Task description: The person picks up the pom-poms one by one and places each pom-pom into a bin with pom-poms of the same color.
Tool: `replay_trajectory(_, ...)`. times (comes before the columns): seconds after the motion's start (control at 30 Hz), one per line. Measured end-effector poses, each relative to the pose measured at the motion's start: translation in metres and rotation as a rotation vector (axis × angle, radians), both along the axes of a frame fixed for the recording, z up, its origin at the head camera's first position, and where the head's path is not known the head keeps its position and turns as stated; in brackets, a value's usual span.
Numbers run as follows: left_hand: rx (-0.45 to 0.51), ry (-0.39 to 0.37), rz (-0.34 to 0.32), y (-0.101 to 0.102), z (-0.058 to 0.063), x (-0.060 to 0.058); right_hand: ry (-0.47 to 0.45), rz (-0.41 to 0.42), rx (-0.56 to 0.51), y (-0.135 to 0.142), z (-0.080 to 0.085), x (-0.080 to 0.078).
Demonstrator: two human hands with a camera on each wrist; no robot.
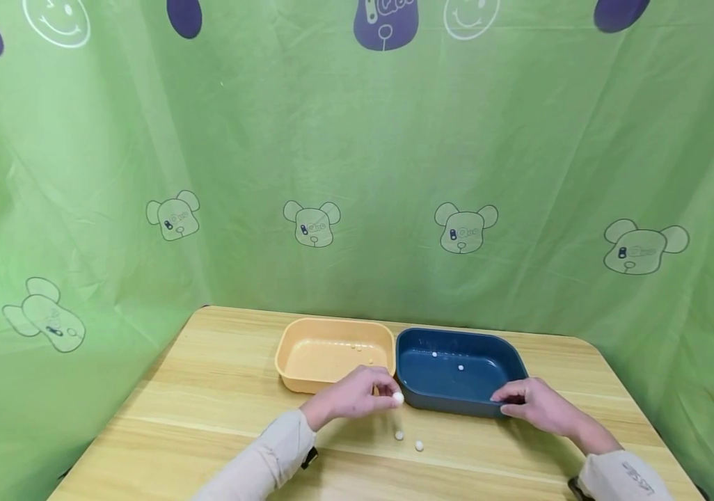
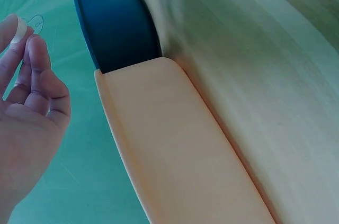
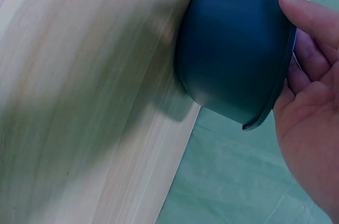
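Observation:
In the head view, my left hand (image 1: 357, 394) pinches a small white ball (image 1: 398, 398) between thumb and fingertips, just above the table in front of where two trays meet. The left wrist view also has this ball (image 2: 20, 29) at the fingertips. My right hand (image 1: 541, 406) grips the near right rim of the dark blue tray (image 1: 445, 384), thumb outside and fingers over the edge; the right wrist view confirms this hold on the tray wall (image 3: 238, 38). Two white balls, one (image 1: 461, 367) nearer the middle, lie inside the blue tray.
Left of the blue tray, touching it, stands a light orange tray (image 1: 313, 362) with a few small yellowish balls (image 1: 371, 361). Two white balls (image 1: 419, 445) lie on the wooden table (image 1: 207, 403) before the trays. Behind hangs a green curtain (image 1: 382, 278).

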State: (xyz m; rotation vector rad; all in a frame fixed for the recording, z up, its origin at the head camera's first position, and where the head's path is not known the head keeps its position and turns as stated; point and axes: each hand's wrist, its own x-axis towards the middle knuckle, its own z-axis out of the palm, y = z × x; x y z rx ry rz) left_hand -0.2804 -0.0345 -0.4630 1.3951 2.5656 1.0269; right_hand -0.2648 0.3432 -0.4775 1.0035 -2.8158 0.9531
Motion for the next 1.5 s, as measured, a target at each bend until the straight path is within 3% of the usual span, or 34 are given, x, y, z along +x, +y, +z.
replay_trajectory(1.03, 0.04, -0.063, 0.092, 0.018, 0.01, -0.023, 0.062, 0.023, -0.014, 0.0, 0.0, 0.002)
replay_trajectory(1.33, 0.084, -0.18, 0.144, 0.025, 0.009, -0.03, 0.049, 0.019, -0.022, 0.001, -0.001, 0.001)
replay_trajectory(1.5, 0.089, -0.192, 0.153, 0.029, 0.011, -0.035, 0.048, 0.017, -0.017, 0.001, -0.001, 0.001)
